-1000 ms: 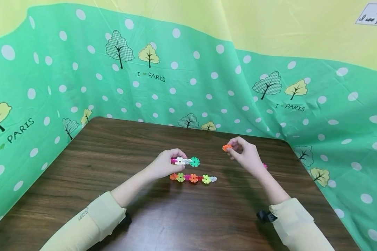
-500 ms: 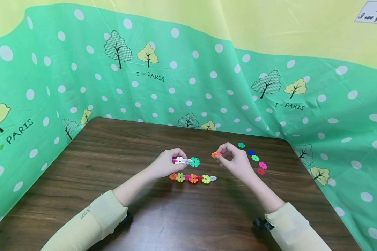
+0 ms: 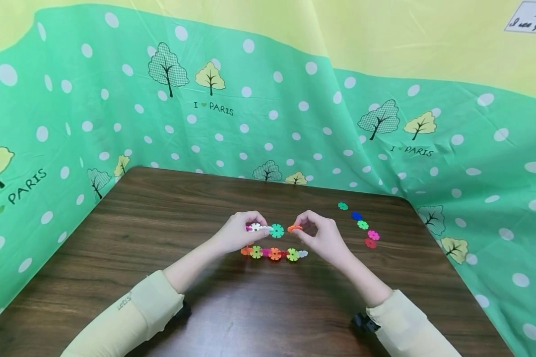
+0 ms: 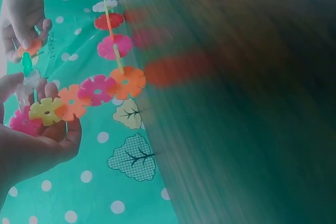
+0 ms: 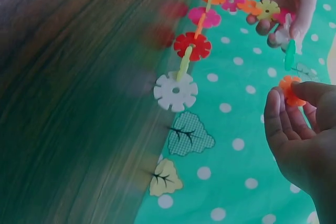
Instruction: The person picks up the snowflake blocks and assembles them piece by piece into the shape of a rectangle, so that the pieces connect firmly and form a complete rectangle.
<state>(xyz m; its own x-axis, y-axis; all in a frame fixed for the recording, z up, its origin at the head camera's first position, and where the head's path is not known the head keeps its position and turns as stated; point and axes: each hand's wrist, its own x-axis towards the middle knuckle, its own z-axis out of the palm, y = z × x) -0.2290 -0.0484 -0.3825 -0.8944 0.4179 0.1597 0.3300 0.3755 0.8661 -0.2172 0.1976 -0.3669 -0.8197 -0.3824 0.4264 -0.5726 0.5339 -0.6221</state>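
Note:
My left hand (image 3: pixel 233 234) grips a chain of interlocking flower-shaped plastic discs near its white disc (image 3: pixel 255 227). A green disc (image 3: pixel 277 230) forms the chain's free end, sticking out to the right of my fingers. From the hand, the chain bends round through pink, yellow and orange discs into a front row (image 3: pixel 275 254), which ends in a white disc (image 5: pixel 176 91). Between thumb and fingers, my right hand (image 3: pixel 325 238) pinches a single orange disc (image 5: pixel 290 92). A small gap separates that disc from the green one. Part of the chain is hidden behind the left fingers.
Several loose discs lie on the brown wooden table (image 3: pixel 183 191) at the right: green (image 3: pixel 342 206), blue (image 3: pixel 356 216), light green (image 3: pixel 363 224), pink (image 3: pixel 373 235) and red (image 3: pixel 370 243). A green dotted curtain (image 3: pixel 250 124) stands behind the table.
My right hand has carried the orange disc left and down, close to the green disc, uncovering the loose discs at the right. The left hand and chain have stayed nearly still.

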